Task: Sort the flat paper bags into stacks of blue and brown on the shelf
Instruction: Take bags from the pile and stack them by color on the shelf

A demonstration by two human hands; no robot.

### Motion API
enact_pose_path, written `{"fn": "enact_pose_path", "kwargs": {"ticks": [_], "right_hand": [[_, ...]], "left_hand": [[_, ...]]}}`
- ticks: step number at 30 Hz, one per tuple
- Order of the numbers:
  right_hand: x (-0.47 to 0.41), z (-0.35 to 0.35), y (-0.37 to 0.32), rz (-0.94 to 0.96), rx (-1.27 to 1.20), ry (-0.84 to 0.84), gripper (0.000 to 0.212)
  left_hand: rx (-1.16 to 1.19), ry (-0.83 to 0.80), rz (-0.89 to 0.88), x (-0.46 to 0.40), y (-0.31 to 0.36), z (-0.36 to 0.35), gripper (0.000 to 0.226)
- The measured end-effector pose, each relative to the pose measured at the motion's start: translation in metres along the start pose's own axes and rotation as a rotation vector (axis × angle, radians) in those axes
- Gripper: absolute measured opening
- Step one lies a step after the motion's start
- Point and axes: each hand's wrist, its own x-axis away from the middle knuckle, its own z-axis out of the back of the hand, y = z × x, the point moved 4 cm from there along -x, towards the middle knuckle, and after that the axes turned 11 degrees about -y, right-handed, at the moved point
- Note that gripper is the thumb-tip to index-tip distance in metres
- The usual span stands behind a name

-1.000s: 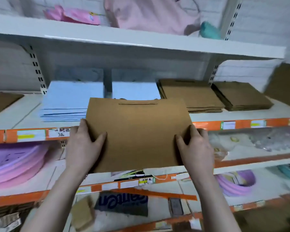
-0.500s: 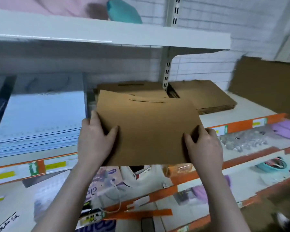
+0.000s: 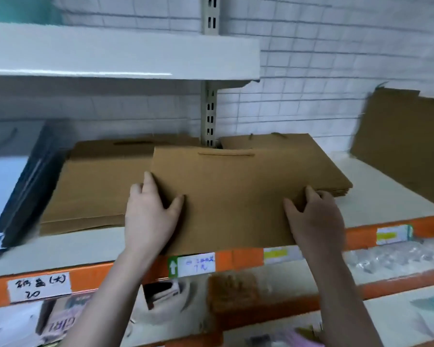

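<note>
Both hands hold one flat brown bag (image 3: pixel 226 196) over the shelf (image 3: pixel 386 204): the left hand (image 3: pixel 148 214) and right hand (image 3: pixel 316 216) each pinch a lower corner, thumb on top. It covers the right brown stack (image 3: pixel 333 181), beside the left brown stack (image 3: pixel 93 186).

Light: soft, even, from above
Glare: streak on upper shelf (image 3: pixel 120 55) front
Blur: motion smear, worst at left edge
Distortion: wide-angle bowing

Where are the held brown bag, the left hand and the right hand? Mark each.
held brown bag (image 3: pixel 233 196), head view, middle of its flat face.
left hand (image 3: pixel 148 216), head view, back of hand.
right hand (image 3: pixel 316 219), head view, back of hand.
</note>
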Motion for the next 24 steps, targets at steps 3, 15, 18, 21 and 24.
{"fn": "enact_pose_path", "kwargs": {"ticks": [3, 15, 18, 21, 24], "right_hand": [[-0.047, 0.017, 0.043, 0.052, 0.005, -0.036, 0.056], [-0.163, 0.034, 0.119, 0.114, -0.057, -0.159, 0.045], [-0.178, 0.026, 0.122, 0.121, -0.062, -0.175, 0.040], [-0.192, 0.022, 0.121, 0.128, -0.066, -0.181, 0.040], [-0.205, 0.019, 0.115, 0.139, -0.072, -0.176, 0.037]], "left_hand": [[-0.008, 0.022, 0.058, -0.003, 0.043, -0.041, 0.080], [-0.111, 0.030, 0.165, -0.032, 0.125, -0.124, 0.063], [-0.127, 0.033, 0.175, -0.044, 0.129, -0.132, 0.058], [-0.123, 0.039, 0.189, -0.055, 0.132, -0.138, 0.059], [-0.119, 0.049, 0.199, -0.066, 0.133, -0.142, 0.061]]}}
